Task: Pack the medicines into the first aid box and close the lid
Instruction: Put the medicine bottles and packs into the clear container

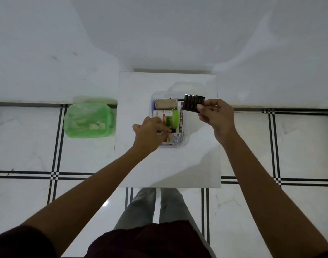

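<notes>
A clear plastic first aid box (pixel 186 140) stands open on a small white table (pixel 166 164). Inside lie a brown roll (pixel 166 104), a green-capped tube (pixel 173 119), a white ointment carton (pixel 181 118) and silver blister strips (pixel 176 138). My right hand (pixel 215 116) holds a dark blister pack (pixel 193 103) above the box's far right corner. My left hand (pixel 150 131) reaches into the box's near left side, fingers pinched on something small that I cannot make out. The clear lid (pixel 185 86) lies just behind the box.
A green plastic bin (pixel 88 120) with a liner sits on the floor left of the table. White tiled floor with black lines surrounds the table. A white wall rises behind. My legs stand at the table's near edge.
</notes>
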### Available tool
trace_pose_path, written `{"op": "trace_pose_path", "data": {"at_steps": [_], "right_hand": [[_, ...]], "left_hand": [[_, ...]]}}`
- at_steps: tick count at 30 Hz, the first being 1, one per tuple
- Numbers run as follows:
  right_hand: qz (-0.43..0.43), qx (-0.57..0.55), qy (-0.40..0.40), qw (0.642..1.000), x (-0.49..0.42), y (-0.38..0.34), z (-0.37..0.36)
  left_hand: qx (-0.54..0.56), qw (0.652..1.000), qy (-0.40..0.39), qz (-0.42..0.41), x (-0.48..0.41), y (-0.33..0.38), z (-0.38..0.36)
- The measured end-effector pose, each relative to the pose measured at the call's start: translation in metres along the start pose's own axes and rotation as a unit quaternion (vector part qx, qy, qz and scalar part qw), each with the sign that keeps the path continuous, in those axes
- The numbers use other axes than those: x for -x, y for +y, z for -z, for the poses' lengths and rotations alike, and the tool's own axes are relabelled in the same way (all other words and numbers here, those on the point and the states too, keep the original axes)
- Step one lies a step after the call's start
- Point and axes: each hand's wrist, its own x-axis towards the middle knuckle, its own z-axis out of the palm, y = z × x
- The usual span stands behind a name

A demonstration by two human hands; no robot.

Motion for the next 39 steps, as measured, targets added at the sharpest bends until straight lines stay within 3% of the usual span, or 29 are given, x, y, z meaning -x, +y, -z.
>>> {"op": "trace_pose_path", "data": {"at_steps": [4, 7, 11, 14, 16, 18, 21, 23, 29, 34, 39], "right_hand": [[-0.001, 0.045, -0.02, 0.999, -0.004, 0.0, -0.017], [0.002, 0.105, -0.031, 0.994, -0.012, -0.005, -0.031], [0.007, 0.176, -0.037, 0.984, -0.026, -0.012, -0.058], [0.017, 0.264, -0.036, 0.964, -0.038, -0.011, -0.079], [0.035, 0.348, -0.026, 0.936, -0.046, -0.006, -0.088], [0.056, 0.4, -0.016, 0.915, -0.051, -0.002, -0.093], [0.108, 0.43, -0.016, 0.896, -0.049, -0.003, -0.095], [0.129, 0.407, 0.0, 0.904, -0.044, -0.008, -0.088], [0.021, 0.327, 0.086, 0.941, -0.036, 0.018, -0.034], [-0.088, 0.31, 0.013, 0.947, -0.032, 0.061, -0.018], [-0.08, 0.336, -0.006, 0.938, -0.036, 0.074, -0.029]], "left_hand": [[-0.087, 0.989, 0.086, -0.079, 0.009, -0.012, -0.006], [-0.117, 0.984, 0.1, -0.086, 0.008, -0.023, -0.004], [-0.202, 0.957, 0.111, -0.175, 0.005, -0.028, -0.006], [-0.089, 0.972, 0.157, -0.148, 0.003, -0.024, -0.003], [0.085, 0.979, 0.18, -0.036, 0.0, -0.022, 0.002], [0.182, 0.961, 0.199, 0.066, -0.007, -0.018, 0.009], [0.161, 0.967, 0.113, 0.164, -0.025, -0.022, 0.017], [0.163, 0.967, 0.038, 0.192, -0.037, -0.022, 0.024], [0.227, 0.949, -0.086, 0.199, -0.051, -0.018, 0.035], [0.09, 0.983, -0.09, 0.133, -0.052, -0.016, 0.034], [0.037, 0.994, -0.074, 0.076, -0.048, -0.017, 0.045]]}}
